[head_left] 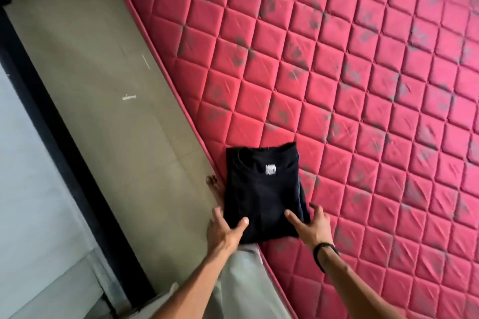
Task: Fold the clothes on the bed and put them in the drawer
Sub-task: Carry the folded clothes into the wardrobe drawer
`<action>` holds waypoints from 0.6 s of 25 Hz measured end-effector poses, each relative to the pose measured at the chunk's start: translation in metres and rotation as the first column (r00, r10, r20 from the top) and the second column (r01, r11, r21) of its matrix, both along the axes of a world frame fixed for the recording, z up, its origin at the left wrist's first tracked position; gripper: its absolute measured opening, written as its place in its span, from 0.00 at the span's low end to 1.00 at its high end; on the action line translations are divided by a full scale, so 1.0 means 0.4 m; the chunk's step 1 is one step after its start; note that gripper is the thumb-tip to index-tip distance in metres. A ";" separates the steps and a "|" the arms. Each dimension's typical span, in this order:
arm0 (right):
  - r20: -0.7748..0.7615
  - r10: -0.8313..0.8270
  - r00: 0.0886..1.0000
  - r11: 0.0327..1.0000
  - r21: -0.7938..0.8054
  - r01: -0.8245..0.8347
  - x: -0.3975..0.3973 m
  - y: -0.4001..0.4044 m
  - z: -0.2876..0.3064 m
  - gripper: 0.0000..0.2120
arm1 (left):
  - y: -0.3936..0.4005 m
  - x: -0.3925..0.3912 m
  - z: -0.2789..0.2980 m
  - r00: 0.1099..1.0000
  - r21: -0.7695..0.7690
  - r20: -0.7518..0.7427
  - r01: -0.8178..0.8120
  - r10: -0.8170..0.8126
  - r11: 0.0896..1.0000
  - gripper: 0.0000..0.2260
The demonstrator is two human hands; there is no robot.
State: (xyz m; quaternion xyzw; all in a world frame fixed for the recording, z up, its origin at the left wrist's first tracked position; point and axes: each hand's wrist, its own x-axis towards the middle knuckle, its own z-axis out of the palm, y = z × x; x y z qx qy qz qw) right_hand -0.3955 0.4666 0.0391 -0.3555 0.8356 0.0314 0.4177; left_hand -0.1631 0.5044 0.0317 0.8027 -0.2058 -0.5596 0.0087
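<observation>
Soft, even daylight fills the frame, with no glare and only faint shadows; the whole picture is slightly smeared (motion blur, strongest toward the upper right); the mattress (337, 85) edge bows from wide-angle distortion; the black shirt (261, 194) shows little detail.

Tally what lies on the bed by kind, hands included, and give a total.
Folded black garment with a white neck label: 1
Bare hands on that garment, left hand and right hand: 2
Red quilted mattress: 1
Total: 4
</observation>
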 end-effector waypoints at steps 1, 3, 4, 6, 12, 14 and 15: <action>-0.029 -0.011 1.000 0.999 -0.046 0.010 0.003 0.009 0.001 0.39 | 0.001 -0.008 0.012 0.997 -0.059 0.081 -0.011 0.016 0.998 0.33; 0.060 -0.088 0.994 0.995 -0.036 0.090 0.008 0.052 -0.002 0.41 | 0.025 -0.019 0.039 0.988 -0.114 0.149 -0.022 0.039 0.993 0.29; 0.092 -0.126 0.988 0.992 0.000 0.127 -0.002 0.071 -0.029 0.45 | 0.038 -0.024 0.033 0.992 -0.114 0.120 -0.024 0.038 0.993 0.28; 0.157 -0.139 0.978 0.990 0.013 0.138 -0.036 0.109 -0.114 0.49 | 0.069 -0.037 0.020 0.996 -0.026 -0.030 -0.080 0.079 0.996 0.33; 0.174 -0.197 0.965 0.975 -0.068 0.212 -0.025 0.036 -0.119 0.47 | 0.051 -0.103 -0.054 0.765 0.070 -0.337 -0.561 0.549 0.825 0.29; 0.193 -0.201 0.960 0.977 -0.033 0.211 -0.032 0.026 -0.128 0.50 | 0.043 -0.121 -0.072 0.767 0.035 -0.281 -0.593 0.577 0.805 0.23; 0.219 -0.179 0.959 0.982 -0.023 0.188 -0.032 0.017 -0.121 0.49 | 0.041 -0.129 -0.072 0.767 0.013 -0.253 -0.606 0.589 0.795 0.21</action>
